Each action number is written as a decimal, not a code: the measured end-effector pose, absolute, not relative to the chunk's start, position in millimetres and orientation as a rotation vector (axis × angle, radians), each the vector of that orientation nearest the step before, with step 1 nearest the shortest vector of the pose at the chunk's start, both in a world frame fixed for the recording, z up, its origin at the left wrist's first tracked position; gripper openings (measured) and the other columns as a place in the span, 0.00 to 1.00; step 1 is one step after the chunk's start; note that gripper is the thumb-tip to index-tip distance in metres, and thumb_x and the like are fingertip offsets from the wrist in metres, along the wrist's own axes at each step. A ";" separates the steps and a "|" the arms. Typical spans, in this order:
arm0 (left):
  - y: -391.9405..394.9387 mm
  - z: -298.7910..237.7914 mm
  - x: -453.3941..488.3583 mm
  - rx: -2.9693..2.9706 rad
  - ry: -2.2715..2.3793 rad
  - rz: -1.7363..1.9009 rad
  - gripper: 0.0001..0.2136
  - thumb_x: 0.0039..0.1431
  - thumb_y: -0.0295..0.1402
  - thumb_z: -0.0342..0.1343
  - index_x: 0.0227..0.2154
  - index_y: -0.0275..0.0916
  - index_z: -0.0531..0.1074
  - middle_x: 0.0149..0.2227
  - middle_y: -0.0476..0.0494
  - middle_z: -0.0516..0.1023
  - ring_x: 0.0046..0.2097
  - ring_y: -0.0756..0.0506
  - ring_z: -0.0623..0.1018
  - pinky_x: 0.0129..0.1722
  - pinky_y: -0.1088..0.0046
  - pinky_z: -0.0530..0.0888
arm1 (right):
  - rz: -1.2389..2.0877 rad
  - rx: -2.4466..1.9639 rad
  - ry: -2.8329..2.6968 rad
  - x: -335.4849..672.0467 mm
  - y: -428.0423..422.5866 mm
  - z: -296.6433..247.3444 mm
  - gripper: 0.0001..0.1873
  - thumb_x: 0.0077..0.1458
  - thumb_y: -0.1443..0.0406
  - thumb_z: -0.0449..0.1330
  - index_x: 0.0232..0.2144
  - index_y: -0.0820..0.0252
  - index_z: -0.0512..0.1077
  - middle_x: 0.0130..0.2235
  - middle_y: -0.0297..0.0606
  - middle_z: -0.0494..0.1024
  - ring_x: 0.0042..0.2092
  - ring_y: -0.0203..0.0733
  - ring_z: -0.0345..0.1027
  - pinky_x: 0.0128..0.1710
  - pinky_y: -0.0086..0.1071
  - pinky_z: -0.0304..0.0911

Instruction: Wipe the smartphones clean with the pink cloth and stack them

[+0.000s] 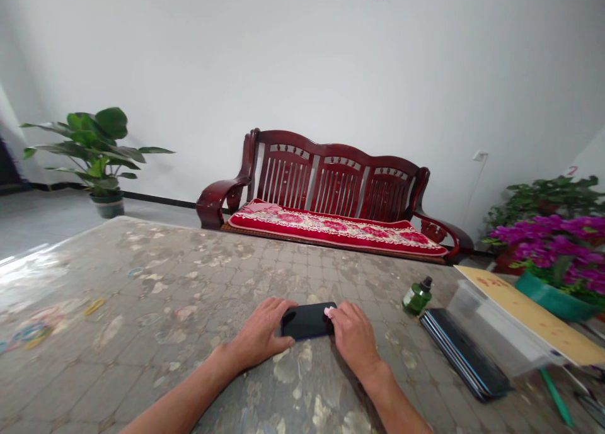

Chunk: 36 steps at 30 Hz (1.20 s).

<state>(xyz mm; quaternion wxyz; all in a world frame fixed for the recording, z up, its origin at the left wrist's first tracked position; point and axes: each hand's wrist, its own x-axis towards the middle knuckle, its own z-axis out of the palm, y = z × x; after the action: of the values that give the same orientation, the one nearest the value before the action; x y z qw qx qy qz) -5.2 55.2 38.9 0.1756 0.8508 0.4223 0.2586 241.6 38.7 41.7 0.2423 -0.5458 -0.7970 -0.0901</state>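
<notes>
A dark smartphone [307,322] lies flat on the patterned tablecloth [227,264], its black screen facing up. My left hand [262,333] grips the phone's left end, thumb along the near edge and fingers at the far edge. At the other end, my right hand [352,333] has its fingers closed on a small pale pink cloth [329,311], which touches the screen near its right edge. Part of the cloth is hidden under the fingers.
To the right stand a green pump bottle [417,296], a stack of dark phones [463,352] and a clear plastic box [496,327] with a yellow board [534,314] on top. Rubber bands [35,336] lie at left. A wooden bench [335,176] stands beyond the table.
</notes>
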 end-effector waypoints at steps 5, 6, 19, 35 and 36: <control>56.7 43.4 -6.9 2.403 1.144 0.740 0.23 0.50 0.28 0.60 0.51 0.44 0.66 0.48 0.47 0.75 0.51 0.40 0.71 0.52 0.64 0.66 | -0.204 -1.397 -2.320 222.6 33.5 49.6 0.12 0.64 0.71 0.54 0.37 0.54 0.76 0.35 0.36 0.74 0.39 0.41 0.66 0.39 0.32 0.57; 57.0 44.4 -7.4 2.397 1.137 0.733 0.23 0.50 0.28 0.59 0.51 0.44 0.67 0.48 0.47 0.75 0.51 0.40 0.71 0.53 0.64 0.66 | -0.190 -1.351 -2.374 218.4 32.9 51.8 0.11 0.63 0.71 0.55 0.37 0.54 0.76 0.35 0.35 0.74 0.39 0.40 0.66 0.39 0.32 0.57; 60.4 39.8 -8.0 2.291 1.203 0.729 0.26 0.47 0.26 0.59 0.53 0.41 0.65 0.50 0.43 0.74 0.53 0.39 0.70 0.55 0.63 0.65 | -0.189 -1.616 -2.209 209.7 53.8 53.7 0.15 0.64 0.71 0.53 0.36 0.54 0.79 0.36 0.37 0.77 0.41 0.42 0.67 0.41 0.32 0.57; 61.4 36.0 -8.2 2.261 1.225 0.733 0.27 0.47 0.27 0.58 0.53 0.42 0.65 0.51 0.42 0.73 0.54 0.39 0.70 0.57 0.61 0.65 | -0.205 -1.545 -2.187 205.4 48.6 43.4 0.12 0.64 0.70 0.54 0.38 0.53 0.78 0.36 0.36 0.75 0.41 0.42 0.65 0.42 0.32 0.57; 61.4 35.6 -8.3 2.262 1.226 0.736 0.28 0.47 0.27 0.58 0.54 0.42 0.65 0.51 0.41 0.73 0.54 0.39 0.70 0.57 0.60 0.65 | -0.198 -1.497 -2.214 200.4 47.5 43.0 0.11 0.64 0.70 0.55 0.36 0.53 0.77 0.36 0.36 0.75 0.41 0.42 0.65 0.42 0.32 0.57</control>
<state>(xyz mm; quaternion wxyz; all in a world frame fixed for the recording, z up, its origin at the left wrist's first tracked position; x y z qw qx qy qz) -8.3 61.4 35.6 0.2306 0.8226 0.4456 0.2677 200.4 47.5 43.0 0.2287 -0.5439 -0.8042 -0.0721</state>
